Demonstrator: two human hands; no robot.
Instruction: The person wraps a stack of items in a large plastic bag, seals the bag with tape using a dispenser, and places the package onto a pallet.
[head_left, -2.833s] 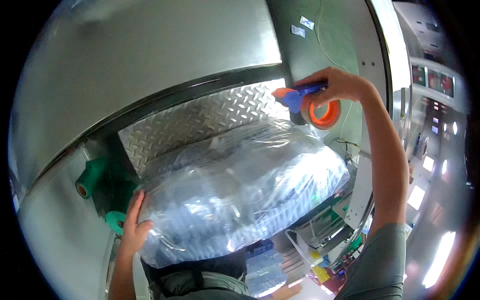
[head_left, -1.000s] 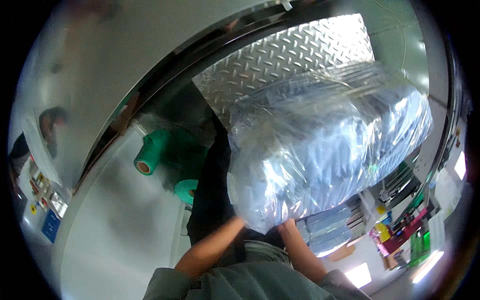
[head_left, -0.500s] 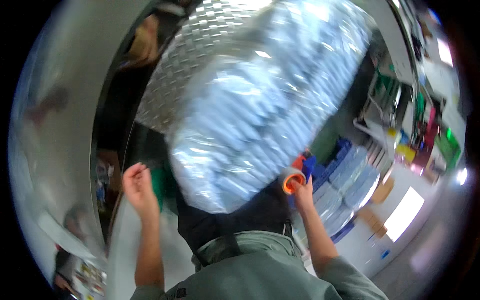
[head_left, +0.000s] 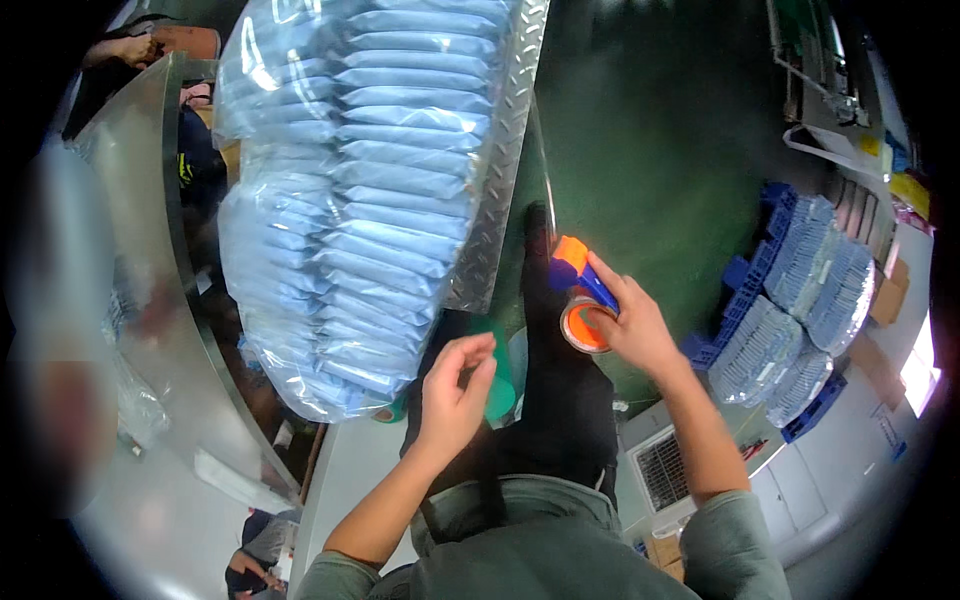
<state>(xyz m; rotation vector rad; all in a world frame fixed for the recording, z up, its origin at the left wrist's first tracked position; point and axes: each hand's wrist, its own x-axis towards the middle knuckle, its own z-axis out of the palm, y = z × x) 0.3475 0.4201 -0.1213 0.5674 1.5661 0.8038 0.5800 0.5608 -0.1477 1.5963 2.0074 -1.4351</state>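
Observation:
In my right hand (head_left: 640, 330) is a tape dispenser (head_left: 598, 290) with a blue handle, an orange front and a tape roll on an orange hub. It is held in front of my right leg, apart from the large clear bag (head_left: 400, 210). That bag is packed with rows of light blue flat packets and lies on a diamond-plate metal surface (head_left: 508, 170). My left hand (head_left: 452, 400) hovers near the bag's lower right end, fingers loosely bent and thumb apart. Nothing shows in it. Behind that hand is a green rounded object (head_left: 500, 385), partly hidden.
A metal-edged worktable (head_left: 140, 250) runs along the left. Another person's hand (head_left: 135, 48) shows at the far left, and someone else (head_left: 262, 560) is at lower left. Right of the green floor (head_left: 640, 130), a blue pallet (head_left: 735, 310) carries bagged packets.
The view has swung, so the bag now lies farther left and more lengthwise. My left hand has come in toward the middle. My right hand still grips the tape dispenser.

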